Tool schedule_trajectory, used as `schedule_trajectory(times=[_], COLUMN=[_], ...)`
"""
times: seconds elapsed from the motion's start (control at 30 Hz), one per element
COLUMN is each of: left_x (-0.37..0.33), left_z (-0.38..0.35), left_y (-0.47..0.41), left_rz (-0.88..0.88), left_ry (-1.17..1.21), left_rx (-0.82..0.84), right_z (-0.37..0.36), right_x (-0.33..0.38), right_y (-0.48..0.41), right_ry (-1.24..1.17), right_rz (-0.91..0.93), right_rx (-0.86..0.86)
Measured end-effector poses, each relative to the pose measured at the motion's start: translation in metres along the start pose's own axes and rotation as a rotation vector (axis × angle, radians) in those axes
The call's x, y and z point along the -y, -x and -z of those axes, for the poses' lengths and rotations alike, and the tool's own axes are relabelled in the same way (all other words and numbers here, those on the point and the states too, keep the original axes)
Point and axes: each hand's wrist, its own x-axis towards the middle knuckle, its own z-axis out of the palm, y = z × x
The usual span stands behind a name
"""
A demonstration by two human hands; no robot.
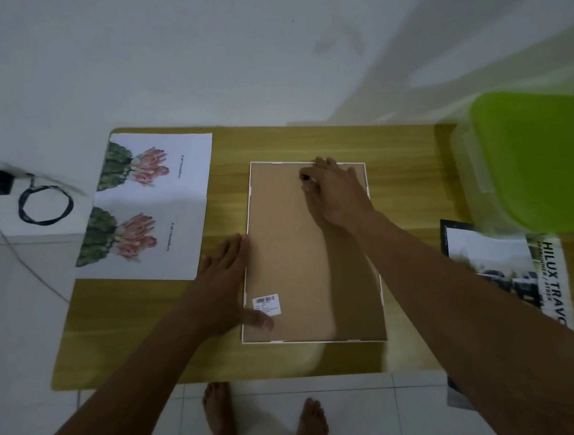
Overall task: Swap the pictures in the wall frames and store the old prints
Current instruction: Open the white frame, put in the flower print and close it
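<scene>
A white picture frame [368, 180] lies face down in the middle of the wooden table [143, 331], its brown backing board [291, 244] up, with a barcode sticker near the front left corner. My left hand [224, 287] rests flat on the frame's left edge, thumb on the board beside the sticker. My right hand [337, 192] is on the far part of the board, its fingers curled around a small dark tab. A sheet with two cactus flower prints [147, 204] lies at the table's left. A truck print [509, 268] lies at the right edge.
A clear plastic box with a green lid [542, 159] stands at the table's back right. A white ledge at the left carries a black charger and a coiled cable [42, 205]. The wall is just behind the table. My bare feet stand on white floor tiles below the table's front edge.
</scene>
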Motion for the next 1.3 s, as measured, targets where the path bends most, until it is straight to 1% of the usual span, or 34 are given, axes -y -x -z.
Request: schedule_trajectory(times=[0.17, 0.3, 0.37, 0.47, 0.6, 0.73, 0.9, 1.03, 1.17, 1.3], left_x=[-0.011, -0.013, -0.013, -0.012, -0.013, -0.015, -0.016, -0.016, -0.015, -0.022], left_z=[0.009, 0.026, 0.033, 0.036, 0.037, 0.04, 0.043, 0.041, 0.04, 0.043], left_y=[-0.006, -0.028, -0.035, -0.039, -0.039, -0.038, -0.039, -0.041, -0.041, -0.041], left_rz=[0.066, 0.049, 0.042, 0.046, 0.07, 0.104, 0.133, 0.166, 0.182, 0.186], left_ry=[-0.006, -0.017, -0.024, -0.029, 0.035, 0.105, 0.089, 0.092, 0.082, 0.08], left_rx=[-0.167, -0.236, -0.228, -0.188, -0.213, -0.219, -0.22, -0.211, -0.206, -0.203], right_z=[0.002, 0.006, 0.007, 0.005, 0.006, 0.005, 0.002, 0.005, 0.006, 0.003], right_x=[0.006, 0.006, 0.006, 0.005, 0.007, 0.006, 0.003, 0.003, 0.006, 0.005], right_y=[-0.004, -0.007, -0.007, -0.007, -0.006, -0.006, -0.01, -0.008, -0.005, -0.004], right_ry=[-0.033, -0.069, -0.097, -0.053, -0.076, -0.074, -0.038, -0.034, 0.002, -0.009], right_rz=[-0.014, 0.003, 0.007, 0.035, 0.031, -0.012, 0.011, 0.051, 0.059, 0.061], right_rx=[-0.129, -0.151, -0.154, -0.135, -0.155, -0.115, -0.057, -0.083, -0.101, -0.122])
